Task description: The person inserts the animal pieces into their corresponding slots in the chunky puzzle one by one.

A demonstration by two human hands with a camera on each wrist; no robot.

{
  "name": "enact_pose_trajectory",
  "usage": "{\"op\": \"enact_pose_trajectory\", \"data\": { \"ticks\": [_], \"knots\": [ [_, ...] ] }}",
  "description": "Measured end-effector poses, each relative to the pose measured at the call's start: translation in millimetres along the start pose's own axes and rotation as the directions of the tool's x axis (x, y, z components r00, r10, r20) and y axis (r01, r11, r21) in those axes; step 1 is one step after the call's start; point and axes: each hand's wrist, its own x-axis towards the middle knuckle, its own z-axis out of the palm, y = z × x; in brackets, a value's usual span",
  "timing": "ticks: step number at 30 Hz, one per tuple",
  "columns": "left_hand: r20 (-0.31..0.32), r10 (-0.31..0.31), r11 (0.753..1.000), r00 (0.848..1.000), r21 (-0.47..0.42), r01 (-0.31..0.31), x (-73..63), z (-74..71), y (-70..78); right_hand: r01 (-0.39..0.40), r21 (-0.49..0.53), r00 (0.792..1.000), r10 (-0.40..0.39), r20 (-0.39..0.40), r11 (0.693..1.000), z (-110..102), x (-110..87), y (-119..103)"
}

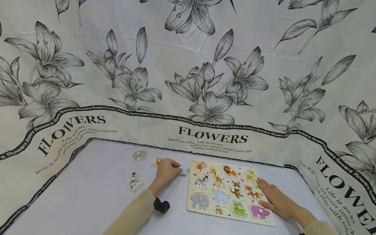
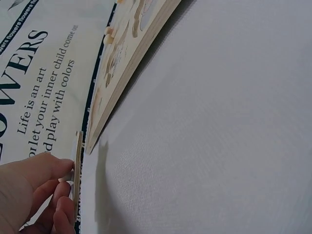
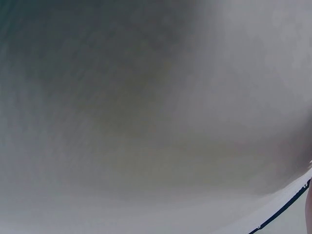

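My left hand (image 1: 168,170) pinches a light-blue puzzle piece (image 1: 184,168) just left of the puzzle board (image 1: 232,219). In the left wrist view, thumb and fingers grip the piece (image 2: 77,183) by its back-side knob, and its thin wooden edge shows. Printed animals cover the board, among them a lion, a giraffe and a frog; some areas carry knobs. My right hand (image 1: 277,200) rests with extended fingers at the board's right edge. An orange monkey piece (image 1: 158,161) lies partly hidden behind my left hand. The right wrist view is mostly blurred.
On the white table (image 1: 97,192), an elephant piece (image 1: 139,155) lies at the back left and a zebra piece (image 1: 135,181) in front of it. A black wrist-worn device (image 1: 161,205) sits at the left sleeve. Flower-printed cloth (image 1: 211,140) rises behind the table.
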Motion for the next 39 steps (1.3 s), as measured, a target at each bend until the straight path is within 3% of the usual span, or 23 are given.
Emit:
{"op": "enact_pose_trajectory", "data": {
  "ticks": [9, 18, 39],
  "knots": [
    [0.039, 0.027, 0.997, 0.999, -0.080, -0.023, -10.8, 1.1, 5.5, 0.002, 0.004, 1.000, -0.002, -0.007, 1.000, 0.4, -0.3, -0.3],
    [0.105, 0.058, 0.983, 0.993, -0.179, -0.039, -20.0, 2.4, 18.0, 0.057, -0.013, 0.997, -0.057, -0.046, 0.998, 1.1, -1.5, -0.1],
    [0.171, 0.138, 0.975, 0.975, -0.196, -0.104, -40.8, 18.8, 39.4, 0.010, 0.016, 1.000, -0.010, 0.000, 1.000, -0.9, -0.5, -1.5]
  ]
}}
